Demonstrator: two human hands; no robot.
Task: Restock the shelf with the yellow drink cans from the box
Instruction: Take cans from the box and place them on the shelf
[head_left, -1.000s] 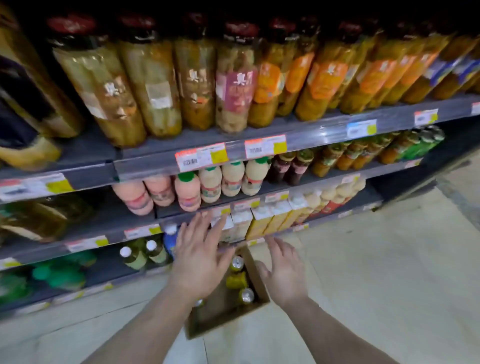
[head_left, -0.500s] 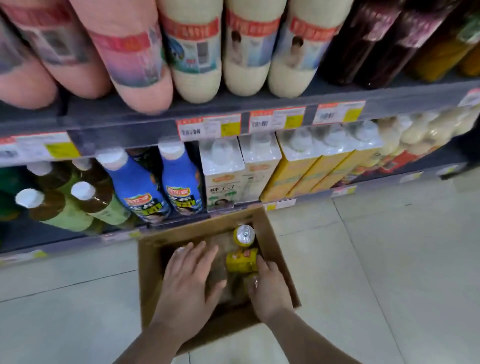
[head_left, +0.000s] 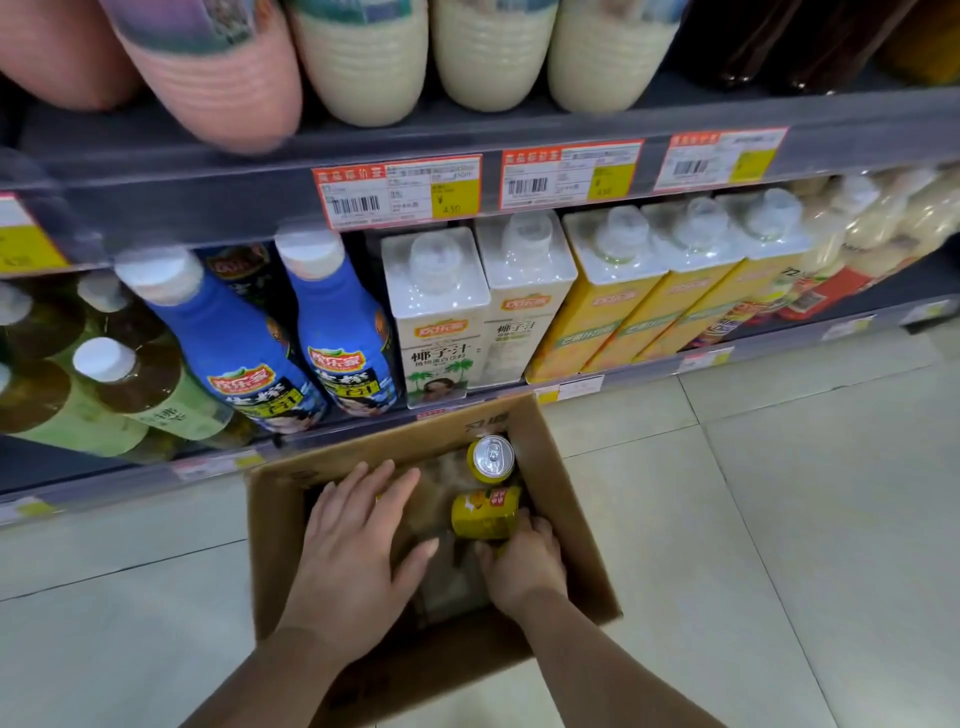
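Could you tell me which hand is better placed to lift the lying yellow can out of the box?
Right hand: its fingers already touch the lying can; the left hand is spread flat beside it.

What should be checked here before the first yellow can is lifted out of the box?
1. Cans within reach: ok. An upright can and a lying can show inside the cardboard box.
2. Right hand grip: cannot tell. Its fingers curl by the lying can's end, but contact is hidden.
3. Left hand free: ok. It lies flat and open, holding nothing.
4. Box steady on the floor: ok. It sits flat before the bottom shelf.
5. Shelf gap for cans: cannot tell. The visible rows are full of bottles and cartons.
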